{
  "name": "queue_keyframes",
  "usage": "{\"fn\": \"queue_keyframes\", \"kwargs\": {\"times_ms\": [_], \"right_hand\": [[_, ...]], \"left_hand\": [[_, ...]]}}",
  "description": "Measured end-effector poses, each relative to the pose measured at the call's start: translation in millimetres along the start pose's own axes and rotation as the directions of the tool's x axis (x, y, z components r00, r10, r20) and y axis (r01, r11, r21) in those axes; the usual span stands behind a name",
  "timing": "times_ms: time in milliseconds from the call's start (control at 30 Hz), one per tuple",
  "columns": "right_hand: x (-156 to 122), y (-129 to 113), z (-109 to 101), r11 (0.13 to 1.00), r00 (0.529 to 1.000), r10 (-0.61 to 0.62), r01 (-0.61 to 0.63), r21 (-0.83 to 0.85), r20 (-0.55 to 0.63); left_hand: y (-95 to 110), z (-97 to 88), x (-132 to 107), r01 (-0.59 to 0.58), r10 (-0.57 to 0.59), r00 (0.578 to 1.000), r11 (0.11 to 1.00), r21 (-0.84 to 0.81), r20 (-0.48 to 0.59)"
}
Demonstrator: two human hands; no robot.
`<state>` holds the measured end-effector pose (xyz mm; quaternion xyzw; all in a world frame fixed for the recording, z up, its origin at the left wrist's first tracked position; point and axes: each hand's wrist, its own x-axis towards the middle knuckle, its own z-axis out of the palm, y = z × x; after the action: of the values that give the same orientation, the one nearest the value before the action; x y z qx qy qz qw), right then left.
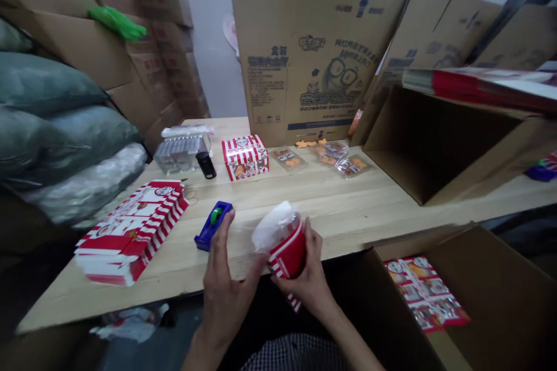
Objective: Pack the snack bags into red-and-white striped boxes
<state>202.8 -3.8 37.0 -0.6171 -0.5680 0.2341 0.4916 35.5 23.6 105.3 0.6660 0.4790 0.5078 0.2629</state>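
Observation:
My right hand (310, 281) is wrapped round a red carton (290, 254) with red and white stripes, tilted over the table's front edge. A clear plastic piece with something white (275, 225) sticks out of its upper end; what it is exactly I cannot make out. My left hand (224, 290) is open, fingers raised and spread, its thumb tip at the carton's left side. Just beyond those fingers lies a blue tape dispenser (208, 236) with a green roll.
Flat striped cartons (134, 226) are stacked at left. Behind stand a made-up striped box (246, 156), a black cylinder (206, 165), clear plastic trays (180, 153) and snack packets (289, 157). An open cardboard box (491, 278) holding striped boxes (426, 293) is at lower right.

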Motion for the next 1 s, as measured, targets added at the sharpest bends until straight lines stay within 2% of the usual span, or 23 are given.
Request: {"fn": "queue_keyframes", "kwargs": {"times_ms": [33,67,100,133,200,267,333,400,433,500,600,700,767,833,867,933,1000], "right_hand": [[-5.3,-1.5,-1.9,0.998,0.997,0.059,-0.057,0.031,-0.057],[-11.4,-2.4,-3.7,0.993,0.989,0.110,-0.107,0.042,-0.098],[-17.9,-2.8,-5.7,0.989,0.982,0.150,-0.146,0.038,-0.112],[-24.1,-2.9,-8.6,0.984,0.979,0.176,-0.173,0.033,-0.100],[-33.5,-3.1,-17.6,0.974,0.977,0.214,-0.212,0.078,-0.024],[-36.2,-3.9,-29.7,0.937,0.965,0.244,-0.259,0.234,0.093],[-33.4,-4.7,-40.0,0.858,0.942,0.248,-0.321,0.401,0.225],[-30.4,-4.1,-44.3,0.799,0.925,0.222,-0.354,0.486,0.309],[-30.3,-2.7,-44.1,0.789,0.920,0.209,-0.359,0.499,0.331],[-33.6,2.8,-40.6,0.804,0.920,0.199,-0.351,0.481,0.338],[-42.7,16.0,-36.2,0.845,0.911,0.179,-0.336,0.416,0.372],[-47.9,27.1,-38.7,0.847,0.865,0.151,-0.363,0.388,0.479],[-47.9,30.6,-42.2,0.831,0.838,0.139,-0.388,0.398,0.528],[-46.5,31.8,-45.3,0.825,0.825,0.142,-0.404,0.395,0.547],[-45.5,32.1,-46.6,0.828,0.820,0.149,-0.409,0.384,0.553],[-42.7,33.2,-49.0,0.842,0.810,0.156,-0.409,0.353,0.566],[-38.3,36.0,-51.6,0.867,0.796,0.132,-0.382,0.321,0.590]], "left_hand": [[-0.3,6.3,-7.4,0.061,-0.059,0.997,0.997,-0.050,0.044],[-2.7,12.9,-14.6,0.163,-0.145,0.978,0.980,-0.117,0.147],[-6.4,19.0,-20.9,0.290,-0.235,0.933,0.939,-0.183,0.273],[-10.6,23.7,-25.8,0.416,-0.308,0.870,0.877,-0.238,0.384],[-18.5,27.4,-30.6,0.597,-0.397,0.762,0.736,-0.319,0.511],[-23.4,23.6,-30.8,0.674,-0.431,0.715,0.634,-0.379,0.551],[-25.3,17.3,-31.7,0.712,-0.426,0.682,0.573,-0.407,0.594],[-25.9,14.0,-37.7,0.731,-0.422,0.659,0.553,-0.399,0.622],[-26.4,14.2,-42.9,0.727,-0.429,0.664,0.564,-0.392,0.612],[-28.7,17.1,-55.6,0.684,-0.450,0.712,0.618,-0.388,0.539],[-35.2,21.2,-73.0,0.574,-0.443,0.810,0.732,-0.368,0.383],[-42.3,17.4,-80.4,0.456,-0.392,0.882,0.852,-0.257,0.263],[-45.4,11.4,-79.9,0.308,-0.282,0.941,0.942,-0.132,0.186],[-46.1,5.6,-76.2,0.075,-0.077,0.981,0.997,0.021,0.176],[-45.5,3.7,-73.5,-0.049,0.028,0.976,0.995,0.090,0.215],[-42.9,3.2,-67.2,-0.214,0.149,0.926,0.964,0.159,0.347],[-39.8,6.7,-60.9,-0.244,0.141,0.869,0.956,0.162,0.475]]}}
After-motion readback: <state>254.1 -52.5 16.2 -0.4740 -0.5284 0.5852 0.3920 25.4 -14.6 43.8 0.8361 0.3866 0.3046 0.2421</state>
